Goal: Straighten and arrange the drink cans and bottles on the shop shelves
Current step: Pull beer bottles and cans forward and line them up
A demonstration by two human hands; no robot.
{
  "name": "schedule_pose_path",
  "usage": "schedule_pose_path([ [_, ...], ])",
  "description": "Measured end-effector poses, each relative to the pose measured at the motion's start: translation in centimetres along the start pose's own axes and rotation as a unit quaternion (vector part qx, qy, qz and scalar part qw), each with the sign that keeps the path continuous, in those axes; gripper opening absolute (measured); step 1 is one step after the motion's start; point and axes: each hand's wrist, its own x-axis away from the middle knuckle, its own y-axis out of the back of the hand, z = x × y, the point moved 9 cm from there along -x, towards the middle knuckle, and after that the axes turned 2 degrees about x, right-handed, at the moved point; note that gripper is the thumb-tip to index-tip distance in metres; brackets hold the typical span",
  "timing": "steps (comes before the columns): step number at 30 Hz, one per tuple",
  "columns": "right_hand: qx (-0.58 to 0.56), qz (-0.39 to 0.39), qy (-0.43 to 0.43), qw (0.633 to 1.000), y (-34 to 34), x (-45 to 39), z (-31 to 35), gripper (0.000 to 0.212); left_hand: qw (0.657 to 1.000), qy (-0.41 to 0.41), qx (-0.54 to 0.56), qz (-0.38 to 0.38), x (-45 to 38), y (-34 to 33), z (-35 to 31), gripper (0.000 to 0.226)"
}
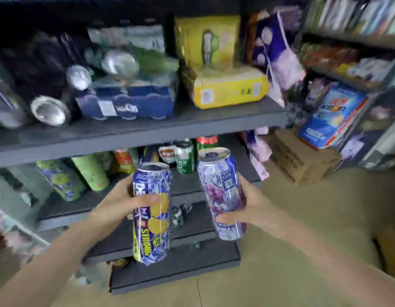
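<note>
Before the dark shelving, two tall cylindrical metal cans with glossy printed skins are held upright in mid-air, side by side and apart. A blue-and-yellow lemon can (pixel 151 214) (faceted, crinkled-looking print, silver rim) is gripped by the left hand (pixel 123 202), thumb curled across its front. At three o'clock from it, a purple grape can (pixel 222 193), tilted slightly, is gripped by the right hand (pixel 249 203), fingers wrapped behind and thumb low on its side. Behind the two cans, at twelve o'clock, green cans (pixel 184 158) stand on the middle shelf (pixel 187 185). On the matte grey upper shelf (pixel 147 131), silver can ends (pixel 50 110) are seen beside a blue cardboard tray (pixel 128 103) and a yellow carton (pixel 229 90). At two o'clock, a brown cardboard box (pixel 300 160) rests on the floor.
</note>
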Motion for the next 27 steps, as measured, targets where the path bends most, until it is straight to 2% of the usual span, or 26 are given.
schedule_pose_path([
  [3,0.031,-0.057,0.087,0.994,2.8,1.3,12.9,0.072,0.996,-0.084,0.017,-0.037,2.0,1.6,-12.2,0.071],
  [6,0.046,-0.130,0.177,0.975,5.4,2.9,23.1,0.071,0.981,-0.166,0.059,-0.084,3.4,2.6,-22.5,0.056],
  [9,0.021,-0.188,0.234,0.954,8.2,4.0,29.4,0.073,0.964,-0.222,0.093,-0.117,4.1,3.1,-29.0,0.038],
  [11,-0.001,-0.217,0.257,0.942,10.4,4.0,32.4,0.085,0.956,-0.247,0.098,-0.128,3.9,3.2,-32.0,0.041],
  [13,-0.011,-0.239,0.273,0.932,12.7,3.2,34.7,0.083,0.951,-0.261,0.089,-0.139,3.0,2.7,-34.3,0.052],
  [16,-0.021,-0.253,0.291,0.922,16.0,0.3,37.4,0.068,0.936,-0.285,0.092,-0.185,0.6,2.0,-37.1,0.034],
  [20,-0.015,-0.236,0.261,0.936,19.3,-6.1,38.6,0.065,0.917,-0.299,0.102,-0.241,-3.1,0.8,-40.1,0.029],
  [24,-0.013,-0.204,0.241,0.949,20.6,-11.6,37.8,0.066,0.903,-0.324,0.097,-0.267,-6.8,-0.6,-42.2,0.041],
  [27,0.010,-0.195,0.239,0.951,21.2,-14.1,37.8,0.068,0.896,-0.339,0.025,-0.285,-9.2,-1.8,-43.7,0.048],
])
